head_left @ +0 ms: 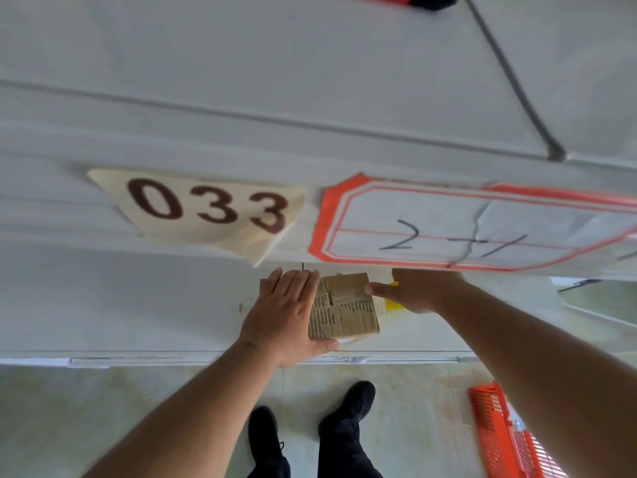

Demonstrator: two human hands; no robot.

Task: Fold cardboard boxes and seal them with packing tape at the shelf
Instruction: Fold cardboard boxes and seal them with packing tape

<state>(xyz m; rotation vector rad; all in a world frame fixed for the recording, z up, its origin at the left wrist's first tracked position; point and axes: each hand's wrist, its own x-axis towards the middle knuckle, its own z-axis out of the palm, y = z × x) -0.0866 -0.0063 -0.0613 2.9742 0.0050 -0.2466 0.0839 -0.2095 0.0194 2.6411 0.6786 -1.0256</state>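
**Small box held between two hands on the shelf**

A small cardboard box (344,307) sits on the white shelf (138,305), between the two hands. Its top is rough, the outer paper torn away so the corrugation shows, and a smoother brown flap lies across the far part of the top.

The left hand (286,312) lies flat against the box's left side, fingers straight and together pointing away from the person, the thumb running along the box's near bottom edge. It presses rather than grips.

The right hand (417,291) comes in from the right, its thumb stretched out and touching the box's upper right edge near the flap. Its fingers are hidden under the shelf edge above, so I cannot tell whether they are curled or straight. A yellow object (393,301) shows just beside this hand, partly covered by it.

Above the hands, on the front edge of the upper shelf, a tan label reading 033 (203,208) sits over the left hand, and a red-bordered white label (465,225) with handwriting sits over the right one.

Below the forearms are the person's black shoes (348,405) on the pale floor, and, below the right forearm, an orange plastic crate (496,439).
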